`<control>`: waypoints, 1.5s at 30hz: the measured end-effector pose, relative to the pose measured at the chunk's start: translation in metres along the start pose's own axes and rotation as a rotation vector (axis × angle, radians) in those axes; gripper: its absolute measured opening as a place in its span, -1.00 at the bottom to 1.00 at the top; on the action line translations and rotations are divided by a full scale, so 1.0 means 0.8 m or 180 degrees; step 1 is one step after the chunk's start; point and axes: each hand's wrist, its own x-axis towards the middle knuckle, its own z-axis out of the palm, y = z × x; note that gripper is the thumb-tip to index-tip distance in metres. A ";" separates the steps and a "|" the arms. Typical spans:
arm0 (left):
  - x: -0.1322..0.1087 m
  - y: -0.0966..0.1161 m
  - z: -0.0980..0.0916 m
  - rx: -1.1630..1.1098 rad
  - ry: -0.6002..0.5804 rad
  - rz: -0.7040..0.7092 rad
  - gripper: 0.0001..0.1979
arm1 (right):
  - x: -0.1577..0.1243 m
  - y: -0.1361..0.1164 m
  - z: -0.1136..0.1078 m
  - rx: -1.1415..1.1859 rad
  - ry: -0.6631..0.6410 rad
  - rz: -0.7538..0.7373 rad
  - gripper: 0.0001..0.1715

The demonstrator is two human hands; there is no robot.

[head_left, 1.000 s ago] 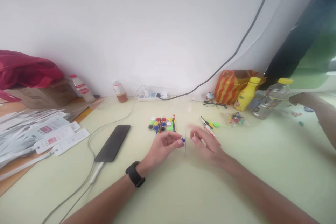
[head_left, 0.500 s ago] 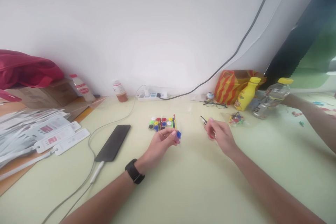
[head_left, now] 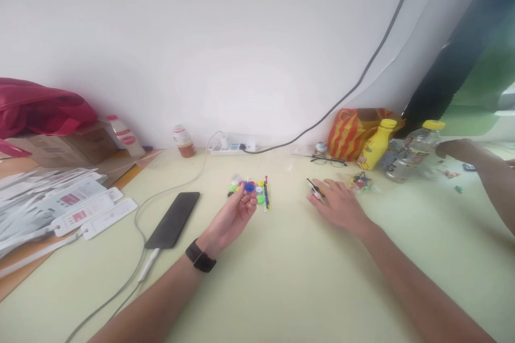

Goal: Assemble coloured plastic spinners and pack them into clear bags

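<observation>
**Blue disc [head_left: 250, 187] up in the left hand [head_left: 235, 217], right hand [head_left: 340, 206] over some sticks [head_left: 317, 189]**

So the disc is just below the middle of the frame, lifted in front of the colored pile [head_left: 260, 191]. It's small, round and a deep, solid blue, kinda shiny, with what looks like a ring pattern on its face, though it's too small to be sure. Left hand is pinching it by the thumb, other fingers curled in.

Direction-wise: the broad face is turned roughly at the camera, so it reads as a slightly wide oval. No obvious long axis on that one. The sticks at right of center are easier: skinny, black, white and a bit of yellow, slanting from upper left to lower right, with a black tip poking out at the upper left. The rods [head_left: 267, 193] at the pile's right edge run nearly up and down the frame.

Right hand is palm down, fingers spread loosely. Can't tell if the fingertips actually touch the sticks, and the hand covers part of them.

Hard to see: whatever's behind the disc, plus the pile's discs blocked by the left hand. Both forearms get cut off at the bottom, and someone else's arm [head_left: 480, 169] is cropped at the right edge.
</observation>
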 end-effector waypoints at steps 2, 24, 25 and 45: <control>0.002 0.005 0.000 -0.0031 0.0026 0.0058 -0.83 | -0.002 -0.002 0.003 -0.0029 -0.0147 -0.0116 -0.42; 0.001 -0.001 0.002 0.0114 0.0202 0.0040 -0.86 | -0.040 -0.093 -0.038 0.2616 -0.2113 -0.1648 -0.59; 0.001 -0.003 0.002 0.0157 0.0193 0.0011 -0.86 | -0.041 -0.093 -0.040 0.2658 -0.2199 -0.1641 -0.58; -0.006 -0.020 0.007 0.0518 0.0075 -0.0104 -0.86 | 0.022 -0.035 0.003 0.1997 -0.0503 -0.0557 -0.68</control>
